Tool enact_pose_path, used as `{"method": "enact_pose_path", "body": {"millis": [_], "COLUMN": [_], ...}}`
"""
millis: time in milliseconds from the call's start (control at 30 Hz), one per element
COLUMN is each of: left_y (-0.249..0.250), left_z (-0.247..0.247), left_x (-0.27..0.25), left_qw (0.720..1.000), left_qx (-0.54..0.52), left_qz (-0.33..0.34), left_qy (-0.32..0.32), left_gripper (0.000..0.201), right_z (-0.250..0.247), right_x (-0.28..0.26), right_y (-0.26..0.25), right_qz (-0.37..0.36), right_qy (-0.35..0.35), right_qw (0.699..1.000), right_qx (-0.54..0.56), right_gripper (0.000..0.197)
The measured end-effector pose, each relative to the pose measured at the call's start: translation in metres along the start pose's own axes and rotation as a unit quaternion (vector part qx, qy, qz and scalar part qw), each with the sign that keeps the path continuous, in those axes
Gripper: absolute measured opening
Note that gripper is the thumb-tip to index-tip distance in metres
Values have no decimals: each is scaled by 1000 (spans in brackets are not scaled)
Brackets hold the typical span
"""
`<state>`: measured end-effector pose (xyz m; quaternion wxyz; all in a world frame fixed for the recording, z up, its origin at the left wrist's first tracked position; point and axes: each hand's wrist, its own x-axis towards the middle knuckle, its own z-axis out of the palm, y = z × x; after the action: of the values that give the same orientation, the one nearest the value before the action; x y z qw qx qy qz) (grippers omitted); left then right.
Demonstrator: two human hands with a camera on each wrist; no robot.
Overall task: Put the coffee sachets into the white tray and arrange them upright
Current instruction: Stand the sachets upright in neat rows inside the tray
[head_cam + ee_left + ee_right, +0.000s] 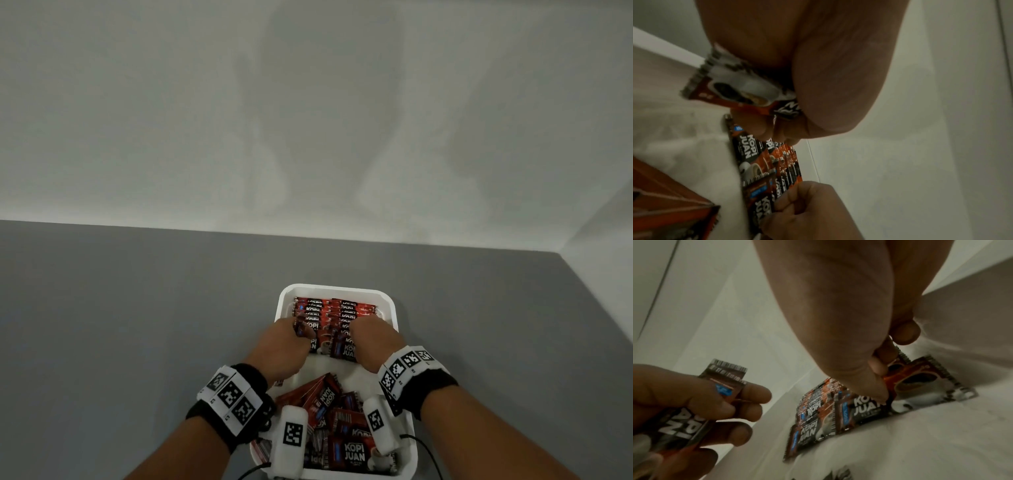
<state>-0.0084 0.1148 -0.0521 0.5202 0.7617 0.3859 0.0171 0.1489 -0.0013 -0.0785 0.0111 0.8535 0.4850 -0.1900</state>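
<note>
The white tray (pixel 337 289) lies on the grey table, with rows of red-and-black Kopi Juan sachets (pixel 334 308) standing upright in its far half. My left hand (pixel 298 330) hovers over the left row and grips one sachet (pixel 735 92) between thumb and fingers. That same held sachet (pixel 723 386) shows in the right wrist view. My right hand (pixel 356 330) reaches into the right row, its fingertips (pixel 879 368) pinching the top of the front sachet (pixel 920 382). The upright rows (pixel 781 162) lean against the tray's far wall.
A second white container (pixel 409 455) sits directly in front of the tray, under my wrists, holding a loose pile of sachets (pixel 356 455). Grey tabletop (pixel 137 325) stretches left and right. A white wall (pixel 308 137) rises behind the table.
</note>
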Motion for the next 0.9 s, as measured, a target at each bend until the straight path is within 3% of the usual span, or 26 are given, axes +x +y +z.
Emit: {"method": "enact_pose_path", "body": {"millis": [133, 233, 367, 467, 700, 900], "left_y": [0, -6, -14, -26, -34, -36], "left_z": [3, 10, 22, 28, 31, 32], "left_x": [6, 13, 20, 27, 28, 30], "left_qw": [984, 962, 907, 879, 865, 879], "left_qx": [153, 228, 382, 438, 466, 445], "left_qz": [54, 76, 79, 70, 87, 73], "left_qy": [-80, -127, -158, -174, -163, -158], "left_gripper": [23, 32, 39, 56, 67, 69], "right_z": [-7, -1, 12, 18, 29, 31], "right_x": [-15, -29, -37, -38, -36, -37], "right_y": [-2, -2, -2, -1, 3, 4], "right_qz": [-5, -15, -24, -37, -34, -38], "right_qy": [35, 13, -16, -15, -12, 6], "right_qw": [999, 998, 999, 999, 999, 999], "right_qx": [42, 52, 44, 20, 3, 13], "right_gripper": [16, 11, 22, 26, 36, 40]}}
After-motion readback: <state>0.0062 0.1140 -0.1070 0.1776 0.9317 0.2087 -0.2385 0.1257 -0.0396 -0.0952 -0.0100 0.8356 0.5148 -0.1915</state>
